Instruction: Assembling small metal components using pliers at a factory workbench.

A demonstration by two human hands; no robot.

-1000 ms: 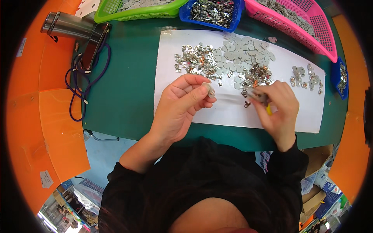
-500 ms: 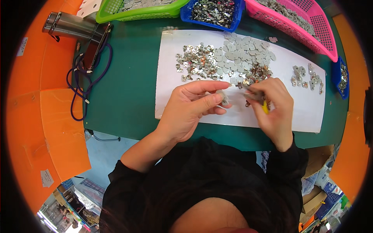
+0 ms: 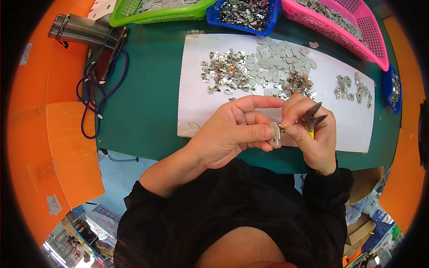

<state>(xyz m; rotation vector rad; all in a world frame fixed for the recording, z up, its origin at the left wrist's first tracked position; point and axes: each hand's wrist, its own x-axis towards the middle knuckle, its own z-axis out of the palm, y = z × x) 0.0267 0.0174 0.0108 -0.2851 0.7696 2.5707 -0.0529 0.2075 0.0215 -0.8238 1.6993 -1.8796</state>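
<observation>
The left hand [image 3: 232,129] has its grip closed on a small gray piece [image 3: 276,136] — pinched between thumb and fingers, with its edge sticking out. The right hand [image 3: 316,139] has its grip closed on a tiny metal bit [image 3: 282,128], between thumb and finger, and it also has the pliers [image 3: 309,119] tucked in. The pliers' tips stand apart and point up and away.

Both little things are just beside each other, over the white sheet [image 3: 348,130] on the green desk [image 3: 143,98]. Whether they touch is too small to tell.

The metal bit could slip and drop, because it is so tiny and the right hand has two things to hold. If it fell, it might get lost near the dark metal heap [image 3: 298,85]. The gray piece could twist if it were pushed on one side, since only a small pinch holds it. The pliers could slide too — their open tips might poke a finger.
</observation>
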